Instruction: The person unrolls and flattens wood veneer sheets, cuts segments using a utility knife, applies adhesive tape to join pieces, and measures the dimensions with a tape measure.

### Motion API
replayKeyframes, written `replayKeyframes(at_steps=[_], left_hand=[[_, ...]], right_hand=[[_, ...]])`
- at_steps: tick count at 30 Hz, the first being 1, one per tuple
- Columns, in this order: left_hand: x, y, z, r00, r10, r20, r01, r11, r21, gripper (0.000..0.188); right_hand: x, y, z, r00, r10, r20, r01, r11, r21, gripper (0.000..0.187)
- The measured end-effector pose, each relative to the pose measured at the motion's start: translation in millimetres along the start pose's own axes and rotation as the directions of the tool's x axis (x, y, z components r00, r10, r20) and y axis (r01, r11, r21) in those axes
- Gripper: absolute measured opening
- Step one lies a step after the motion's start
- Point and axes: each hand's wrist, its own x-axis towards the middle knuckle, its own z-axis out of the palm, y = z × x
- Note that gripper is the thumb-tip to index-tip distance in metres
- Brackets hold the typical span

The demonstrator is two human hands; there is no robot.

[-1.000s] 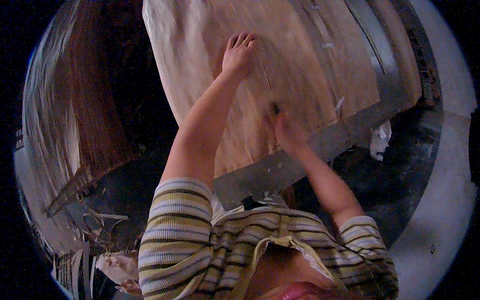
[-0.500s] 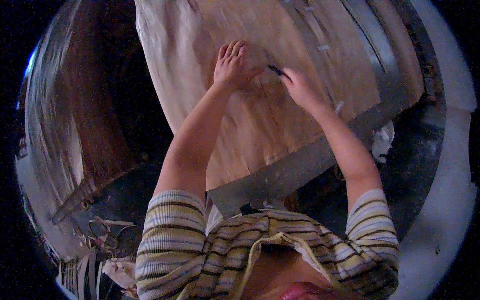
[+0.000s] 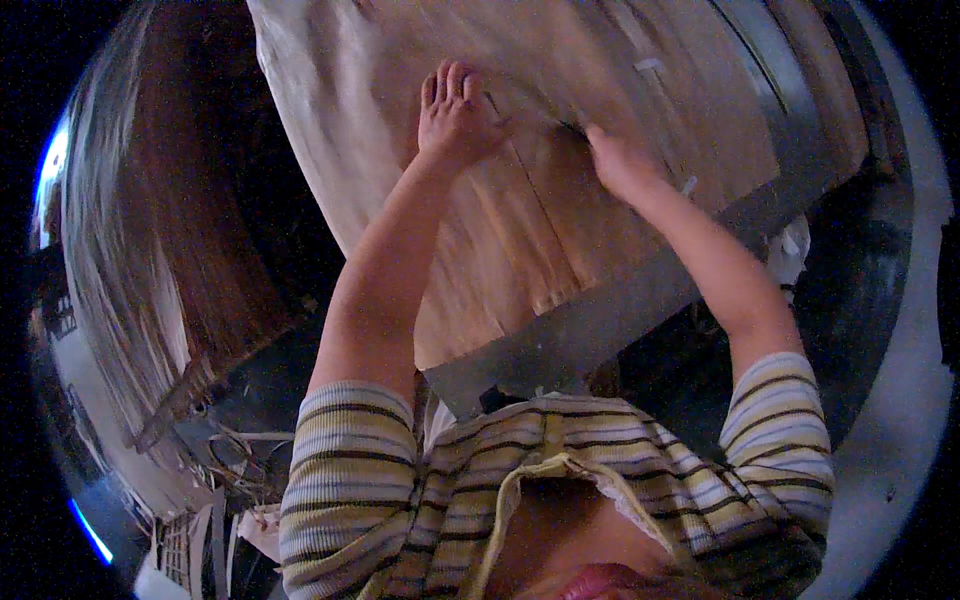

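Observation:
Beneath both hands lies a wide, wavy sheet of what looks like wood veneer [image 3: 480, 260], light tan with long grain. My left hand [image 3: 455, 115] rests on it with its fingers spread and no object in them. To its right, my right hand [image 3: 625, 165] is closed around a slim black tool [image 3: 573, 127], whose tip points at the sheet. The tool is mostly hidden by the fingers, so its exact kind does not show. A thin dark line [image 3: 535, 190] runs through the sheet from beside my left hand toward the near edge.
Small white tape pieces [image 3: 649, 64] stick to the sheet on the right. A grey table edge [image 3: 520, 355] shows along the near side. Another stack of brown sheets [image 3: 200, 230] stands at the left, with loose strips [image 3: 215, 540] below it. A crumpled white plastic piece [image 3: 790, 250] hangs at the right.
My right hand has moved a little right with the tool. My left hand sits slightly farther up on the sheet. The dark line between them shows more plainly, and the view has shifted somewhat.

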Motion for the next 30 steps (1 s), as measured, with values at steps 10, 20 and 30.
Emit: replayKeyframes(at_steps=[10, 20, 30], left_hand=[[-47.9, 2.8, -13.0, 0.998, 0.018, -0.054, -0.018, 1.000, 0.000, 0.074], [-145.8, 21.5, -7.9, 0.997, -0.072, -0.004, 0.072, 0.997, 0.006, 0.073], [-205.4, -1.2, -0.8, 0.993, -0.075, 0.089, 0.081, 0.995, -0.060, 0.069]], right_hand=[[-295.3, 38.5, 10.3, 0.853, 0.422, 0.306, -0.369, 0.904, -0.215, 0.026], [-219.6, -79.5, 22.5, 0.988, 0.073, -0.135, -0.058, 0.992, 0.109, 0.037], [-209.4, -30.9, 70.2, 0.947, 0.272, -0.172, -0.270, 0.962, 0.036, 0.040]])
